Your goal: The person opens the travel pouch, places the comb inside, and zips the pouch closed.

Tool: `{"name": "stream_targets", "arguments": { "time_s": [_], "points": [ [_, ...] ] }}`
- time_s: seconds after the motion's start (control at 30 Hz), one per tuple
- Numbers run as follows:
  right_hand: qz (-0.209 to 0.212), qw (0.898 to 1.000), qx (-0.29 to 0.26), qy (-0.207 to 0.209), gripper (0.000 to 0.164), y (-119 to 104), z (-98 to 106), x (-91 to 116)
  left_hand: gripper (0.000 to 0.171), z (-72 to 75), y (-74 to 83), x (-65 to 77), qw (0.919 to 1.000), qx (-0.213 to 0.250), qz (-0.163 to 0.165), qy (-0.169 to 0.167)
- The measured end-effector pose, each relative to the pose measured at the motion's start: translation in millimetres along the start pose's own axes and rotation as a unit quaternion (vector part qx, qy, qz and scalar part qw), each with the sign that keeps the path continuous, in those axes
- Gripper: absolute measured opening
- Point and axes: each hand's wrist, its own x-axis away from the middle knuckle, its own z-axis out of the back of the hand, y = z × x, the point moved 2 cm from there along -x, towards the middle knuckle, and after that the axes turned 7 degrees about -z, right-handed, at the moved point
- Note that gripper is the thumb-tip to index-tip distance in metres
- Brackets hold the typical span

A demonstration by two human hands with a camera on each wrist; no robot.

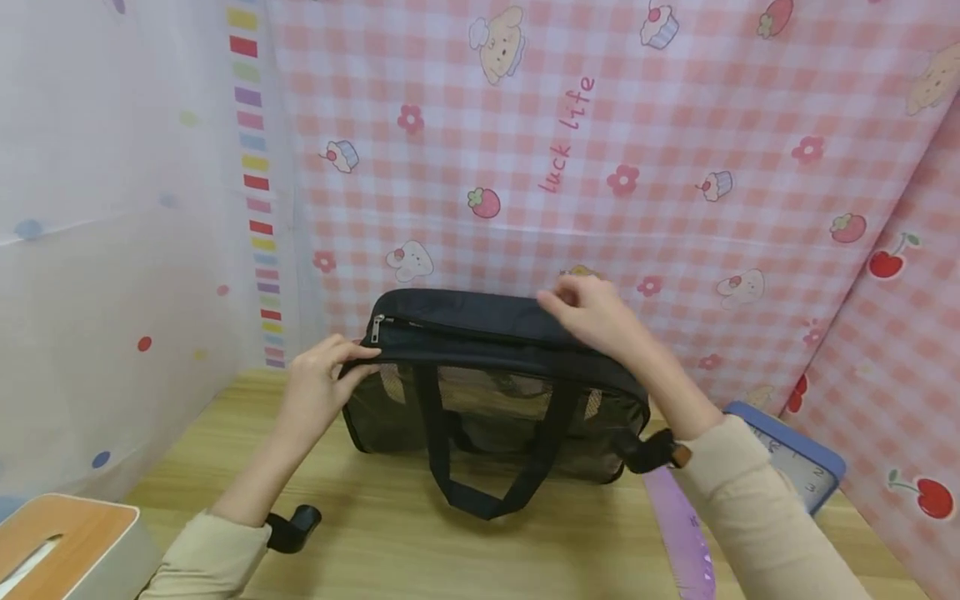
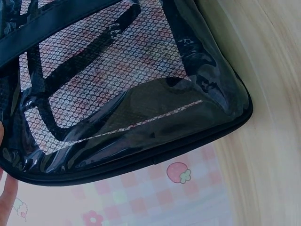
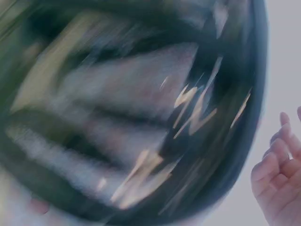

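A black bag with see-through panels, mesh patches and a strap handle stands on the wooden table. Its top zipper is parted along a narrow gap, and the silver zipper pull hangs at the left end. My left hand pinches the bag's upper left corner between thumb and fingers, just below the pull. Over the top right edge, my right hand has loosely bent fingers with nothing seen in them. In the right wrist view that hand appears beside the blurred bag, at the right edge.
A tissue box with a wood-look lid sits at the front left. Behind my right forearm lies a blue-framed board, near a purple strip on the table. A pink checked cloth hangs right behind the bag.
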Motion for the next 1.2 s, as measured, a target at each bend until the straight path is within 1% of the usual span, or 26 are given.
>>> {"name": "stream_targets", "arguments": {
  "time_s": [0.07,0.17,0.23,0.3,0.4,0.43,0.5,0.53,0.6,0.63,0.67,0.7,0.73,0.77,0.8,0.87,0.93,1.0,1.1,1.17,1.2],
  "points": [
    [-0.034,0.999,-0.030,0.021,0.035,37.7,13.4,18.1,0.020,0.6,0.3,-0.2,1.0000,-0.005,0.000,0.001],
    [-0.083,0.992,-0.090,0.031,0.037,90.7,22.8,48.1,0.020,-0.3,0.5,-0.7,1.0000,-0.004,0.001,0.001],
    [-0.109,0.986,-0.120,0.027,0.037,120.8,21.8,66.5,0.020,-0.4,0.4,-1.8,1.0000,-0.003,0.000,0.000],
    [-0.130,0.982,-0.138,0.011,0.036,146.2,16.2,82.2,0.020,0.0,0.2,-2.9,1.0000,-0.004,-0.002,-0.004],
    [-0.152,0.979,-0.127,-0.040,0.037,178.1,3.3,105.4,0.020,0.6,1.2,-5.5,0.9996,-0.012,-0.010,-0.023],
    [-0.149,0.979,-0.121,-0.063,0.037,187.4,-2.1,113.0,0.020,1.2,1.9,-7.1,0.9992,-0.013,-0.012,-0.036],
    [-0.134,0.978,-0.110,-0.115,0.037,202.2,-13.4,128.2,0.021,3.1,2.5,-11.7,0.9973,-0.010,-0.019,-0.071],
    [-0.125,0.976,-0.109,-0.142,0.038,208.2,-19.4,135.7,0.022,4.2,2.9,-15.0,0.9955,-0.005,-0.024,-0.091],
    [-0.103,0.971,-0.102,-0.191,0.042,217.3,-30.7,150.2,0.023,5.9,4.6,-24.3,0.9901,0.017,-0.028,-0.136],
    [-0.103,0.968,-0.086,-0.213,0.044,220.1,-35.6,157.2,0.023,6.4,6.3,-30.5,0.9866,0.033,-0.028,-0.158],
    [-0.113,0.964,-0.068,-0.232,0.046,222.1,-39.6,163.5,0.023,5.3,8.0,-37.3,0.9827,0.047,-0.028,-0.177],
    [-0.126,0.960,-0.048,-0.244,0.044,224.1,-44.1,169.2,0.023,3.7,11.5,-45.3,0.9779,0.060,-0.026,-0.198],
    [-0.147,0.958,-0.019,-0.247,0.043,224.1,-47.9,173.0,0.022,1.8,14.5,-54.1,0.9733,0.069,-0.025,-0.218],
    [-0.174,0.954,0.013,-0.246,0.044,223.6,-51.3,176.3,0.020,-1.1,18.3,-63.4,0.9676,0.080,-0.023,-0.238],
    [-0.203,0.947,0.039,-0.245,0.045,222.4,-54.1,179.7,0.019,-5.3,22.5,-72.5,0.9615,0.086,-0.023,-0.260],
    [-0.261,0.936,0.067,-0.226,0.048,219.8,-59.9,184.3,0.018,-17.2,30.0,-89.2,0.9468,0.088,-0.029,-0.308],
    [-0.309,0.925,0.079,-0.208,0.049,216.9,-64.5,187.9,0.020,-30.5,36.4,-102.9,0.9286,0.085,-0.039,-0.359],
    [-0.338,0.916,0.072,-0.202,0.047,214.9,-67.2,189.4,0.026,-42.8,39.6,-112.4,0.9100,0.079,-0.043,-0.405],
    [-0.374,0.904,0.051,-0.201,0.045,214.5,-69.2,188.9,0.040,-54.8,40.3,-119.0,0.8820,0.067,-0.030,-0.465],
    [-0.384,0.901,0.022,-0.200,0.042,214.8,-68.9,188.4,0.050,-58.7,38.8,-118.7,0.8624,0.056,-0.020,-0.503],
    [-0.385,0.901,0.003,-0.199,0.040,215.3,-68.4,188.1,0.055,-60.1,38.0,-118.0,0.8528,0.049,-0.018,-0.520]
  ]
}}
